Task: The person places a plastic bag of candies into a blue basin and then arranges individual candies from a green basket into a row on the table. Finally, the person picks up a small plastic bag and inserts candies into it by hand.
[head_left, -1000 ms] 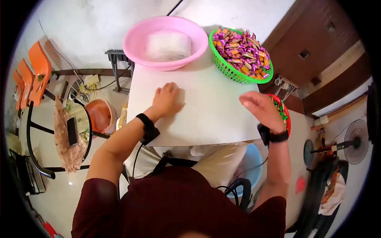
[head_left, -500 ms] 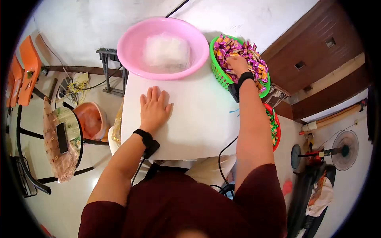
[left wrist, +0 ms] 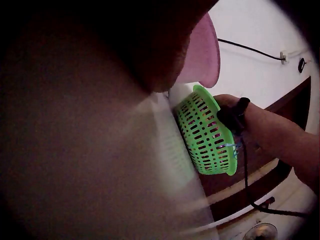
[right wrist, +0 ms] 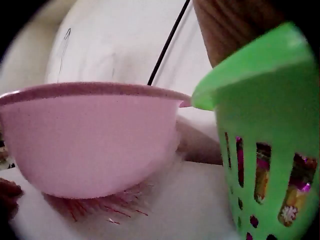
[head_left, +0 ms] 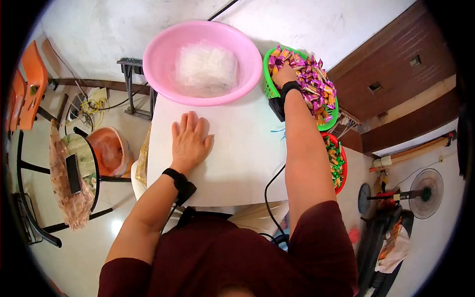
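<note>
The right hand (head_left: 285,75) reaches over the near left rim of the green basket (head_left: 270,89), its fingers down among the purple and orange wrapped candies (head_left: 316,81). Those fingertips are hidden, so what they hold cannot be seen. On the white table (head_left: 237,163) the left hand (head_left: 190,141) lies palm down with fingers spread, holding nothing. Above it stands a pink basin (head_left: 153,81) with clear plastic bags (head_left: 205,67) inside. In the right wrist view the pink basin (right wrist: 95,145) is beside the green basket (right wrist: 265,110).
A red basket (head_left: 343,173) of green-wrapped candies sits at the right of the table. To the left are a stool with a phone (head_left: 73,173), an orange tub (head_left: 106,153) and orange chairs (head_left: 34,89). A fan (head_left: 426,193) stands at right; a cable hangs by the right arm.
The right hand has moved from above the table's right side up into the green basket, then toward its left part. The left hand stays on the table, fingers now more spread.
</note>
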Demonstrator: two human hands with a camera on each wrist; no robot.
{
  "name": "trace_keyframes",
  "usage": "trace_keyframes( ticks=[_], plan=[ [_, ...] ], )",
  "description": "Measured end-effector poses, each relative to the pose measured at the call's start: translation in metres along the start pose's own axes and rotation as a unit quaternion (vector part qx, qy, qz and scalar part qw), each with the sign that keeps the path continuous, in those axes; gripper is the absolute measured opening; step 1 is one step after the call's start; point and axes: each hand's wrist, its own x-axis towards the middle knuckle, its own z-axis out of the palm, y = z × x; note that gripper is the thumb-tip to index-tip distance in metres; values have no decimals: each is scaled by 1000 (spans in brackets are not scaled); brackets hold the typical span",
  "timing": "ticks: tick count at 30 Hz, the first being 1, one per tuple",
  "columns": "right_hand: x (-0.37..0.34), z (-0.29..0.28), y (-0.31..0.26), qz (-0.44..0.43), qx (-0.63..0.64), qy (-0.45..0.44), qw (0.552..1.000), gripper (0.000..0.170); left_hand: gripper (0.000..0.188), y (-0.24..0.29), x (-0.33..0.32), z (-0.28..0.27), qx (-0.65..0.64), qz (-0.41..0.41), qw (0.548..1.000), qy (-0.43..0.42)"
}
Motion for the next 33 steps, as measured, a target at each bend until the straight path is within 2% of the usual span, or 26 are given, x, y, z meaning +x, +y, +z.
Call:
trace_keyframes(
  ticks=[3, 4, 7, 8, 11, 12, 16, 19, 20, 21, 22, 23, 24, 27, 30, 33],
  plan=[
    [-8, -8, 14, -20, 14, -57, 998, 37, 51, -2, -1, 2, -12, 20, 999, 36],
    [-9, 1, 18, -20, 48, 41, 998, 26, 52, -2, -1, 2, -5, 14, 1000, 26],
    [-30, -20, 32, -86, 84, 42, 992, 29, 55, -1, 0, 4, 15, 7, 1000, 8],
    [-37, -19, 39, -103, 109, 71, 986, 31, 55, -2, -1, 6, 21, 7, 1000, 11],
    [-72, -45, 34, -132, 273, 58, 951, 19, 55, -3, 0, 6, 30, 12, 999, 13],
    [-79, -46, 36, -156, 232, 100, 955, 20, 55, -2, 0, 7, 32, 12, 999, 14],
    [-132, -56, 30, -238, 288, 137, 918, 28, 52, -3, -3, 7, 26, 20, 999, 34],
    [-170, -52, 21, -255, 210, 64, 942, 25, 49, 0, 0, 4, 15, 24, 999, 36],
    [-184, -48, 15, -190, 304, -56, 932, 22, 49, -1, 0, 5, 12, 25, 999, 38],
    [-190, -42, 13, -114, 410, -164, 890, 22, 48, -2, -1, 5, 9, 24, 999, 38],
    [-196, -35, 11, -33, 501, -271, 821, 22, 48, -3, -1, 5, 15, 23, 999, 44],
    [-203, -28, 10, 52, 575, -370, 728, 23, 48, -4, -1, 7, 20, 21, 998, 47],
    [-205, -22, 11, 76, 618, -426, 656, 25, 48, -4, -2, 9, 25, 19, 998, 49],
    [-211, -9, 5, 76, 658, -449, 600, 24, 49, -1, -2, 1, 14, 20, 999, 34],
    [-212, -4, 1, 78, 655, -435, 613, 25, 48, -1, -1, -3, 8, 18, 1000, 14],
    [-210, -2, -3, 66, 580, -416, 697, 27, 48, -1, 0, -3, 5, 14, 1000, 17]
  ],
)
